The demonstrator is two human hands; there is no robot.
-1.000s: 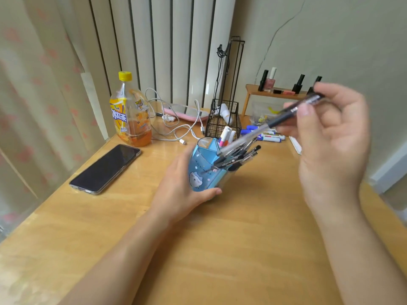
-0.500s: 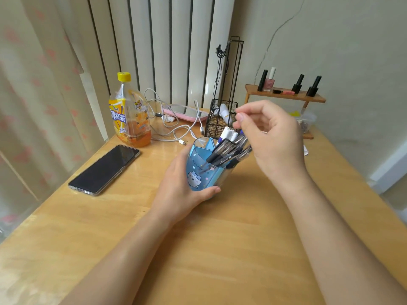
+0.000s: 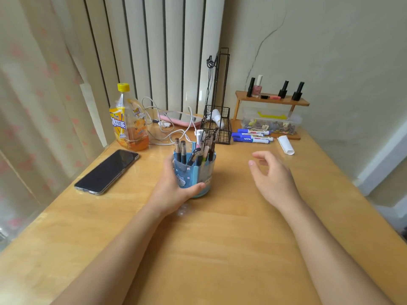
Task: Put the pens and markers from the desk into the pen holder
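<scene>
A blue pen holder (image 3: 199,176) with a cat print stands upright near the middle of the wooden desk (image 3: 220,238), with several dark pens (image 3: 198,150) sticking out of it. My left hand (image 3: 174,190) wraps around the holder's left and front side. My right hand (image 3: 272,175) hovers to the right of the holder, fingers apart and nothing in it. Three blue-capped white markers (image 3: 252,135) lie side by side at the back of the desk, beyond my right hand.
A black phone (image 3: 106,171) lies at the left. An orange drink bottle (image 3: 128,122), white cables (image 3: 167,130) and a black wire basket (image 3: 218,126) stand behind the holder. A white tube (image 3: 285,144), a clear box (image 3: 269,123) and a small shelf with nail polish (image 3: 272,97) sit back right.
My right hand dropped the dark pen into the holder, let go and pulled away to the right. The holder, tilted before, now stands upright in my left hand.
</scene>
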